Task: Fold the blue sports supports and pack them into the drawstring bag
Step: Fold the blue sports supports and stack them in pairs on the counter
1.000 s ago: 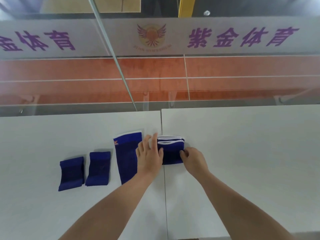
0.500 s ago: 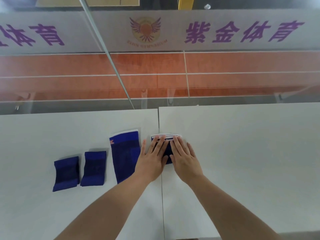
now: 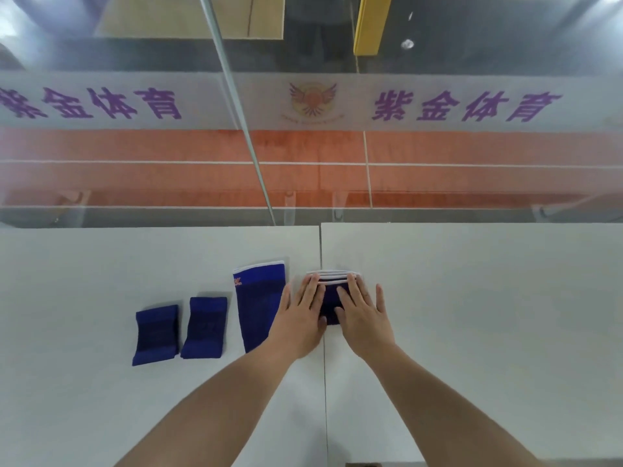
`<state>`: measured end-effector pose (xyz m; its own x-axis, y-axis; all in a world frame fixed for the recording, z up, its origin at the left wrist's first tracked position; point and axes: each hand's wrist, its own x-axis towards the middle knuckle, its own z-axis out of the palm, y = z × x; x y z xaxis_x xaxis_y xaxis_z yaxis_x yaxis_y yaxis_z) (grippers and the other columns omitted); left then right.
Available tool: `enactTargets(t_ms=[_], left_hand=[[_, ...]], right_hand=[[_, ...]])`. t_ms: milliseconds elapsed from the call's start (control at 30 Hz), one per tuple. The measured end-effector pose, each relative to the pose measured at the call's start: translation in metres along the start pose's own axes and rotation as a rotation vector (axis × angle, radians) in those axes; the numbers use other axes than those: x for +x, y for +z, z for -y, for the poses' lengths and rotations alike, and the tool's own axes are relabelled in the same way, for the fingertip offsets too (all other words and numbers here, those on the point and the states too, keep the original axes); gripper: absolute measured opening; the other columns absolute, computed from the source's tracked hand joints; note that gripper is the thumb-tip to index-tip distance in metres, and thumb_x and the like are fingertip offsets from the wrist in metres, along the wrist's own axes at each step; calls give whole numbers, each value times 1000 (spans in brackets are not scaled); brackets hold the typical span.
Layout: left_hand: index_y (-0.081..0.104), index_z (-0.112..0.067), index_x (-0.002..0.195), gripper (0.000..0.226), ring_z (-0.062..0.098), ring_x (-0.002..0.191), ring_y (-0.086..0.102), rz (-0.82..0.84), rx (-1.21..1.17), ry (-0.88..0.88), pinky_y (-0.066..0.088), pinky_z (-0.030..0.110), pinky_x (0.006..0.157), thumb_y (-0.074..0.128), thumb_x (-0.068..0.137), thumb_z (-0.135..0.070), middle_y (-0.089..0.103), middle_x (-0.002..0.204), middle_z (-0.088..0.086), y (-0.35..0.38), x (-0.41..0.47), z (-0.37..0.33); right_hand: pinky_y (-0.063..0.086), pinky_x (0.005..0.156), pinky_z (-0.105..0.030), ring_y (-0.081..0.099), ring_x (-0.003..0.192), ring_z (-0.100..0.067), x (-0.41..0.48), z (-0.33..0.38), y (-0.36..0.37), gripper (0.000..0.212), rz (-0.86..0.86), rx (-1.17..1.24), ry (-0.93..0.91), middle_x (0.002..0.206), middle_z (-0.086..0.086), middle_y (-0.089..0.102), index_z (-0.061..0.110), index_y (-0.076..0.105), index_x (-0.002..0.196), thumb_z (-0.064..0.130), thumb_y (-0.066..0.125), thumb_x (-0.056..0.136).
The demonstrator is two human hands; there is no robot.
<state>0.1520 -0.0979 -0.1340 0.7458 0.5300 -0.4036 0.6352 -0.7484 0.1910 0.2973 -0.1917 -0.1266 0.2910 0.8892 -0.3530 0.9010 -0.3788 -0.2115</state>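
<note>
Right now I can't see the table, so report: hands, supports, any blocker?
Left hand and right hand flat, pressing the folded support. Long support unfolded beside it; two small supports further left. No bag in view.

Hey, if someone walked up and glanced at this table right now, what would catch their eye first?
Probably the two hands, left hand and right hand, pressed flat side by side on a folded blue support with white edges at the seam of the white table. Left of them, a longer unfolded blue sleeve lies flat, then two small folded blue supports in a row.
</note>
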Motion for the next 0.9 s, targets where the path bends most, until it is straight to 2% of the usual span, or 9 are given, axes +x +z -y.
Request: enactTargets(t_ms=[67, 167, 233, 300, 400, 433, 567, 733, 900], left_hand=[[7, -15, 159, 66, 22, 154, -6, -20, -4, 2, -3, 46, 124, 33, 102, -39, -1, 168, 5, -3, -27, 11], [16, -18, 158, 68, 25, 154, 0, 18, 9, -21, -3, 45, 123, 38, 99, -45, 9, 167, 5, 2, -67, 34], [21, -21, 157, 74, 28, 154, 1, 57, 26, -52, 0, 47, 122, 39, 94, -55, 9, 167, 6, 7, -86, 53], [29, -22, 155, 76, 31, 154, 6, 95, 49, -58, 9, 49, 122, 45, 89, -58, 10, 167, 8, 13, -97, 69], [50, -23, 141, 67, 35, 148, 28, 104, 44, -73, 39, 51, 112, 65, 83, -52, 33, 159, 12, 23, -100, 84], [53, -22, 136, 62, 36, 147, 30, 98, 36, -66, 42, 50, 110, 69, 82, -48, 36, 157, 13, 26, -100, 85], [55, -14, 128, 39, 42, 148, 23, 31, 62, 7, 33, 52, 116, 58, 93, -31, 31, 159, 18, 25, -95, 81], [52, -17, 130, 41, 39, 151, 16, -2, 64, 21, 27, 53, 119, 58, 95, -38, 22, 163, 14, 30, -99, 89], [54, -13, 128, 32, 40, 150, 17, 9, 84, 32, 30, 50, 118, 55, 99, -27, 23, 163, 16, 30, -98, 86]], right_hand=[[28, 119, -48, 39, 145, -27, -10, 12, -8, 46, -90, 19, -17, 152, -10, 46, 14, 57, 135, 34, 33, 101], [50, 94, -34, 64, 106, -19, -29, 29, -6, 27, -118, 88, -92, 111, 4, 68, 23, 65, 105, 34, 41, 97], [47, 69, -28, 63, 75, -16, -38, 42, -9, 6, -104, 114, -121, 82, 8, 64, 24, 58, 86, 26, 59, 92], [37, 56, -26, 56, 58, -16, -44, 52, -7, 20, -80, 142, -89, 67, 6, 57, 22, 52, 74, 18, 69, 85], [37, 59, -30, 51, 64, -21, -49, 62, -2, 17, 29, 214, 10, 72, 3, 53, 20, 46, 75, 22, 56, 88], [40, 61, -31, 52, 67, -21, -50, 64, 0, 16, 85, 216, 35, 74, 3, 53, 20, 45, 76, 25, 52, 89], [52, 69, -35, 60, 73, -22, -52, 73, 4, 18, 181, 224, 110, 79, 1, 62, 19, 50, 80, 33, 45, 91], [52, 69, -36, 60, 75, -23, -47, 84, 2, 22, 215, 208, 129, 79, -1, 62, 19, 52, 80, 34, 42, 94], [53, 73, -38, 58, 77, -22, -45, 88, 6, 21, 156, 279, 100, 81, 1, 60, 19, 52, 82, 30, 43, 97]])
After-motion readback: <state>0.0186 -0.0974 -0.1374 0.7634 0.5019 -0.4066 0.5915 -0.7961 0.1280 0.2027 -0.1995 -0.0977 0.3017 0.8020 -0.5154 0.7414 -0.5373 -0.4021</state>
